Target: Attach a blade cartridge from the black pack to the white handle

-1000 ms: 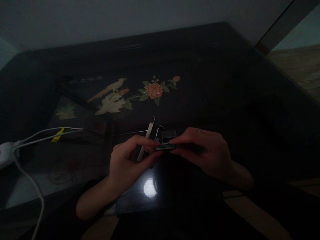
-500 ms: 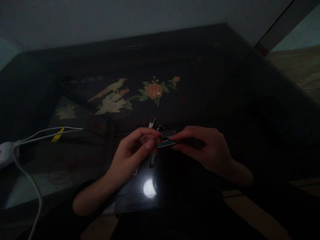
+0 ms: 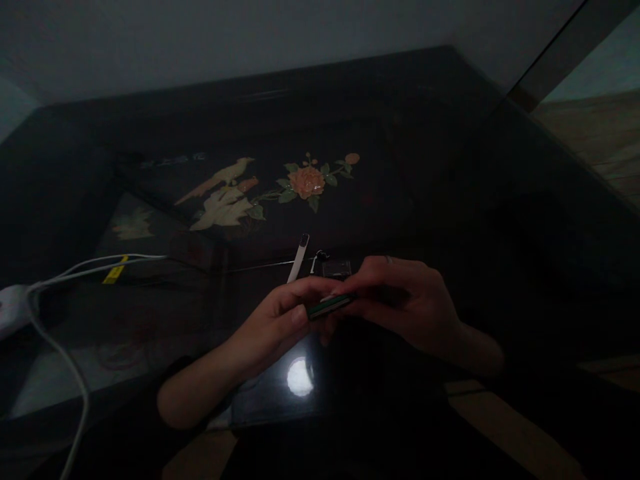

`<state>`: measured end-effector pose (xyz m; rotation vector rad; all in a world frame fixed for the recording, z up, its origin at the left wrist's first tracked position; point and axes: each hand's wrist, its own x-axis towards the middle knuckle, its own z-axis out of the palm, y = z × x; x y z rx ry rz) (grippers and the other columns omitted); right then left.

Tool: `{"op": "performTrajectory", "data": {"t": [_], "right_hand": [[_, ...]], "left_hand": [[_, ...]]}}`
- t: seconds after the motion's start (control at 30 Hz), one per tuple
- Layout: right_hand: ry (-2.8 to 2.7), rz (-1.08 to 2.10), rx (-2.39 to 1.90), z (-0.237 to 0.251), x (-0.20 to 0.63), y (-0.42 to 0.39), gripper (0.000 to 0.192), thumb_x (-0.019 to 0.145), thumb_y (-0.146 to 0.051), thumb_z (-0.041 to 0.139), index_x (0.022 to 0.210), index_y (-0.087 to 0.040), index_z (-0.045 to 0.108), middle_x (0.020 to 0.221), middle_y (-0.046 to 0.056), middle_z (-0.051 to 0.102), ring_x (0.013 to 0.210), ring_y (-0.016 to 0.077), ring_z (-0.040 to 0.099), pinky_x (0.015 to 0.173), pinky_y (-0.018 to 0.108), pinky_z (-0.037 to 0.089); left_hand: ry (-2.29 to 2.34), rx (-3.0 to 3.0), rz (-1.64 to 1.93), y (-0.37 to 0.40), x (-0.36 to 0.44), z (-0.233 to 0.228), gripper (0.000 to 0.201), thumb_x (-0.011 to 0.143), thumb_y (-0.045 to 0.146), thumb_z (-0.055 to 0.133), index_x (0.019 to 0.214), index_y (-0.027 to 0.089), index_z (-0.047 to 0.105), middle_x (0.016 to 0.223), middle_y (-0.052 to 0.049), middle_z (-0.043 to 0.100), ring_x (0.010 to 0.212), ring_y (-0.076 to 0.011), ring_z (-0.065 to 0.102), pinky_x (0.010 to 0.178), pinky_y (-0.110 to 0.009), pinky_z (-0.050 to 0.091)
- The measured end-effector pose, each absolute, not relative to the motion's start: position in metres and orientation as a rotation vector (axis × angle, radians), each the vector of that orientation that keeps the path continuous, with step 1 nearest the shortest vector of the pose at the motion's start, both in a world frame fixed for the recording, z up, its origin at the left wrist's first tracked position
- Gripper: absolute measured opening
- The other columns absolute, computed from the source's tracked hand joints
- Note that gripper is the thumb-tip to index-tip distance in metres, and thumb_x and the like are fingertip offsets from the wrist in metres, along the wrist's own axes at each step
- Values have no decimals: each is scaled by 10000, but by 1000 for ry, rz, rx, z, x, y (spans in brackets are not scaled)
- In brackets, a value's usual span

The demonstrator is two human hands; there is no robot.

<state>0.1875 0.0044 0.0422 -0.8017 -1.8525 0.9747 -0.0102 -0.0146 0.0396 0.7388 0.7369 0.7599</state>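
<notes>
Between my two hands is a small, flat, dark piece with a green stripe and a pale edge [image 3: 330, 306], too dim to name more exactly. My left hand [image 3: 280, 317] grips its left end, thumb in front and fingers behind. My right hand [image 3: 410, 293] pinches its right end between thumb and fingers. Just beyond the hands, a slim white strip with a dark tip [image 3: 299, 257] lies on the dark table [image 3: 450, 167], its lower part hidden by my left hand. Beside it are a small black-and-silver item [image 3: 321, 255] and a clear, flat rectangular item [image 3: 337, 269].
On the left, white cables [image 3: 95, 265] with a yellow tag [image 3: 115, 270] run from a white plug or adapter [image 3: 14, 308]. A bird-and-flower inlay [image 3: 307, 182] shows in the glossy tabletop. A wall [image 3: 240, 40] stands behind the table. Light is low.
Both hands have shifted the flat piece slightly down and to the left, and it tilts more. My left hand has come lower, uncovering more of the white strip and hiding its lower end.
</notes>
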Motion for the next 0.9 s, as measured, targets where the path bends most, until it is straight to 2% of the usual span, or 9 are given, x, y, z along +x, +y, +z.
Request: {"op": "performTrajectory", "data": {"t": [0.1, 0.27, 0.37, 0.47, 0.57, 0.67, 0.9], "right_hand": [[-1816, 975, -745, 41, 186, 3, 84, 845, -247, 716, 914, -199, 718, 703, -17, 658, 602, 97, 596, 567, 207, 466], [-1896, 845, -663, 36, 185, 1, 114, 893, -223, 657, 988, -197, 714, 753, 8, 646, 668, 111, 613, 599, 209, 496], [-1979, 709, -657, 37, 186, 2, 173, 902, -216, 643, 1063, -188, 697, 787, 19, 640, 722, 122, 610, 648, 215, 497], [-2020, 712, -711, 38, 187, 7, 278, 902, -303, 645, 1145, -168, 651, 824, 23, 640, 742, 134, 603, 689, 234, 494], [-2072, 712, -816, 35, 185, 15, 221, 934, -303, 591, 1072, -144, 660, 836, 40, 644, 759, 151, 606, 712, 261, 491], [-2154, 679, -870, 29, 178, 19, 148, 936, -229, 573, 935, -134, 686, 869, 70, 661, 825, 176, 619, 748, 289, 497], [-2454, 523, -926, 30, 137, 10, 148, 928, -203, 574, 952, -134, 703, 963, 101, 679, 930, 229, 587, 831, 359, 480]], "left_hand": [[717, 720, 722, -14, -12, 39, 477, 607, 532, 831, 931, 189, 762, 711, -46, 630, 614, -145, 564, 572, -253, 504], [665, 702, 740, -18, -11, 34, 454, 606, 520, 839, 893, 179, 759, 702, -37, 632, 616, -133, 570, 586, -243, 492], [656, 707, 778, -18, -10, 33, 461, 637, 532, 817, 927, 180, 750, 743, -35, 634, 632, -123, 572, 609, -234, 487], [705, 709, 852, -12, -12, 37, 476, 638, 562, 801, 908, 174, 743, 745, -32, 614, 633, -127, 560, 587, -231, 485], [762, 672, 1013, -2, -18, 44, 465, 643, 594, 783, 819, 167, 726, 658, 8, 556, 586, -99, 515, 561, -202, 474], [787, 678, 1170, 8, -24, 48, 445, 677, 584, 766, 831, 170, 712, 634, 38, 512, 547, -72, 463, 539, -181, 461], [764, 716, 1321, 16, -28, 46, 420, 636, 448, 849, 897, 149, 711, 586, 63, 495, 508, -50, 420, 497, -153, 419]]}}
